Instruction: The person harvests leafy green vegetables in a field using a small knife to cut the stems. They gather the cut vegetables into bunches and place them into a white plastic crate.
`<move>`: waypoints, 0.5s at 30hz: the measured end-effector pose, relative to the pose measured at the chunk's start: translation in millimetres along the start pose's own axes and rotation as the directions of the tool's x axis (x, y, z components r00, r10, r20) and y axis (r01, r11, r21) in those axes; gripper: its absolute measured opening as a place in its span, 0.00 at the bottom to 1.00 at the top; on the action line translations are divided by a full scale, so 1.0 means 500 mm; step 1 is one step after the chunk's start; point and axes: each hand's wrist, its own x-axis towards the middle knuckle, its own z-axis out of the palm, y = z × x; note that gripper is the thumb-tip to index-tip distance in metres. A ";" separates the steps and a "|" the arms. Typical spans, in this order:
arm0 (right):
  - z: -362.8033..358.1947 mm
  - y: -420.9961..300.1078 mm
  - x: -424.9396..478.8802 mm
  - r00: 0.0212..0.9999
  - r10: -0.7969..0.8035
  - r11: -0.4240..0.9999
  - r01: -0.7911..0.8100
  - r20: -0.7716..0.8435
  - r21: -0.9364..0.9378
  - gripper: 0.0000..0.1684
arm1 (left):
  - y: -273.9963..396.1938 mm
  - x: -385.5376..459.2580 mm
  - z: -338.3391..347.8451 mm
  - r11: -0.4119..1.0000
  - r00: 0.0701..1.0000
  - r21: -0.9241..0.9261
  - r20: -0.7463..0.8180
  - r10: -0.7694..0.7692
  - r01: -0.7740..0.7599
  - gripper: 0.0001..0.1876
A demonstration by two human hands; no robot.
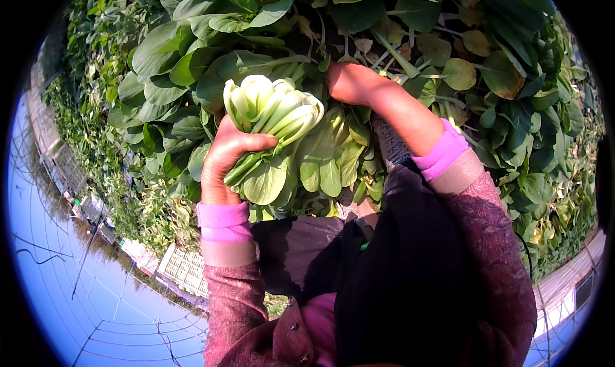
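My left hand (233,151) is closed around several heads of bok choy (283,107), their pale stalk bases pointing up and away from me and their green leaves hanging below. To its right, my right hand (353,83) reaches down among the growing plants, its fingers curled at soil level. What those fingers touch is hidden by the hand and the leaves. Other bok choy leaves (331,160) lie between the two hands, just in front of my knees.
Dense leafy plants (163,59) stand ahead and at both sides, with yellowed leaves (459,74) at the right. My shoe (389,141) is beside the right forearm. A pale plastic crate (185,271) and other containers lie along the left edge, near a thin frame with netting.
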 end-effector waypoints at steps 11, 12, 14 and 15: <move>-0.062 -0.008 -0.111 0.951 -0.018 0.973 0.088 -0.309 0.215 0.16 | -0.008 -0.021 0.019 0.884 0.982 -0.439 -0.163 0.097 -0.160 0.40; -0.053 -0.011 -0.107 0.918 -0.025 0.960 0.133 -0.396 0.247 0.14 | -0.012 -0.021 0.016 0.866 0.979 -0.468 -0.179 0.100 -0.175 0.41; -0.044 -0.021 -0.092 0.830 -0.204 0.939 0.315 -0.518 0.135 0.15 | -0.010 -0.023 0.017 0.851 0.980 -0.497 -0.171 0.098 -0.172 0.41; -0.041 -0.022 -0.081 0.770 -0.286 0.918 0.390 -0.571 0.067 0.15 | -0.011 -0.018 0.019 0.841 0.983 -0.515 -0.158 0.095 -0.164 0.41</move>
